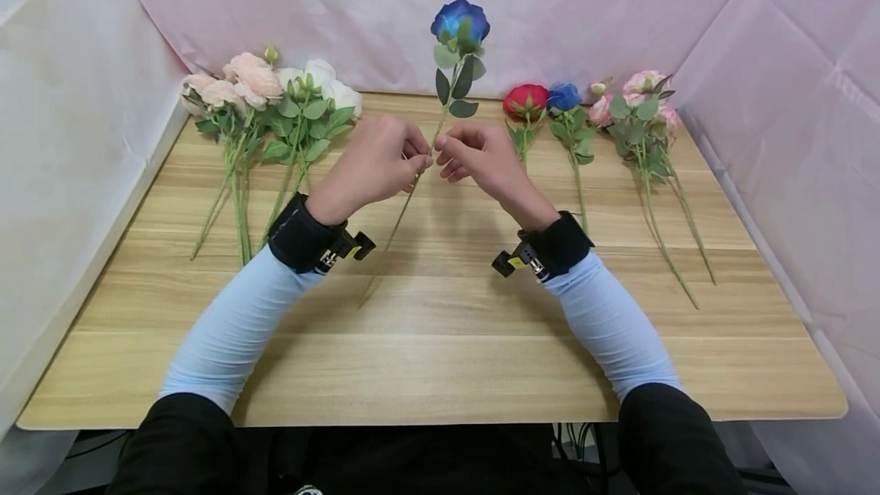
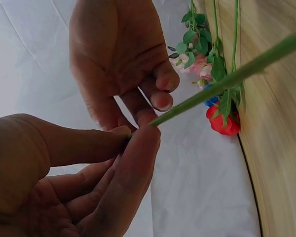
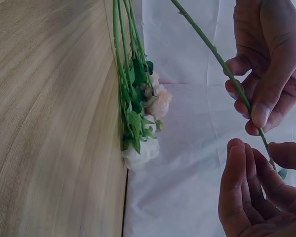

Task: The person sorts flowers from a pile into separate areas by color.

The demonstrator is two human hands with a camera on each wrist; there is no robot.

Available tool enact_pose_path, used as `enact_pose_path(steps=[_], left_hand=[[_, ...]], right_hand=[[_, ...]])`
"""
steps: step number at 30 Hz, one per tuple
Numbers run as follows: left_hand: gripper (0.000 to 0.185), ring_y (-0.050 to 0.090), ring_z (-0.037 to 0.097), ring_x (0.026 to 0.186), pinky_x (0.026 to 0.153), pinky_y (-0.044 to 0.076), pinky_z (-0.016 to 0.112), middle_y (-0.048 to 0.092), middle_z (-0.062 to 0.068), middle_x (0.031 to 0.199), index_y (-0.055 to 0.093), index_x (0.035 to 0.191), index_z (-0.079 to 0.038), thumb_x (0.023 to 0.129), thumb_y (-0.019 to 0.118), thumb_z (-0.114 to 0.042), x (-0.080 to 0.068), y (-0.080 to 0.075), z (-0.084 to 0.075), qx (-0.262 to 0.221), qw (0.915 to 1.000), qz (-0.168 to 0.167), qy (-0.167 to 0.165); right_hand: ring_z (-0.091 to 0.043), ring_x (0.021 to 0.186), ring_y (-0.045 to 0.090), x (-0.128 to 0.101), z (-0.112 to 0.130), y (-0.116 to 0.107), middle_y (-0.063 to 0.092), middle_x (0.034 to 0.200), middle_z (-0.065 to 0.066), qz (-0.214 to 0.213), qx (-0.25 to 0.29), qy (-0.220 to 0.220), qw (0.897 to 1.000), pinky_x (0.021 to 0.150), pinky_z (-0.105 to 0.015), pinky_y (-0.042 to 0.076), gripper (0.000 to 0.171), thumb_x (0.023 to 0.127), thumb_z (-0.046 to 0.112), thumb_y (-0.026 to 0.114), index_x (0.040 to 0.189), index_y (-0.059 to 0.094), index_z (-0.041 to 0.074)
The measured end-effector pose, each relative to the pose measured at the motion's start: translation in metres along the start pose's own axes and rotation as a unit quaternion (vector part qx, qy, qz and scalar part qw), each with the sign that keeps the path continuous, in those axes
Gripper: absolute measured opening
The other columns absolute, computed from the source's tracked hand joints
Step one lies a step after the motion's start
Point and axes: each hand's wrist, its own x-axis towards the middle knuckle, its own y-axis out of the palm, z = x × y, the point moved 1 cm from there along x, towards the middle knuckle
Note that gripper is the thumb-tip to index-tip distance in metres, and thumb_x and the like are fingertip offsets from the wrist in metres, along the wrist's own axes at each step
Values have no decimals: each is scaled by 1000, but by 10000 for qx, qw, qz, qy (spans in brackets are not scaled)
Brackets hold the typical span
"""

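Note:
A blue rose (image 1: 459, 20) on a long green stem (image 1: 402, 208) stands tilted above the wooden table (image 1: 440, 342), bloom away from me. My left hand (image 1: 421, 163) pinches the stem between thumb and forefinger; the left wrist view shows this pinch (image 2: 138, 132) on the stem (image 2: 227, 81). My right hand (image 1: 443, 150) is right beside it on the same stem, fingers curled. In the right wrist view the stem (image 3: 207, 42) runs between the right hand's (image 3: 266, 153) thumb and fingers. The stem's lower end hangs over the table between my wrists.
Peach flowers (image 1: 234, 86) and white flowers (image 1: 323, 90) lie at the back left. At the back right lie a red rose (image 1: 525, 100), a second blue rose (image 1: 565, 96) and pink flowers (image 1: 642, 98). Pale cloth walls close in three sides.

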Motion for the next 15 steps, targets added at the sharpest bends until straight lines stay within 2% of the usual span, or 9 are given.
enact_pose_path(steps=[5,15], left_hand=[[15,76,18,67,86,57,36,81,12,95,77,104,-3,97,67,-11,0,4,-2,-161,9998,57,43],[15,75,20,71,87,55,36,81,12,96,77,103,-2,98,66,-10,0,9,-4,-178,9998,23,127]], right_hand=[[-17,70,72,0,3,2,72,83,-3,-104,60,-115,9999,69,-29,62,21,101,16,66,104,72,-4],[-16,66,71,-3,5,3,73,79,-2,-208,207,-170,9994,67,-29,62,16,99,10,67,99,73,-4]])
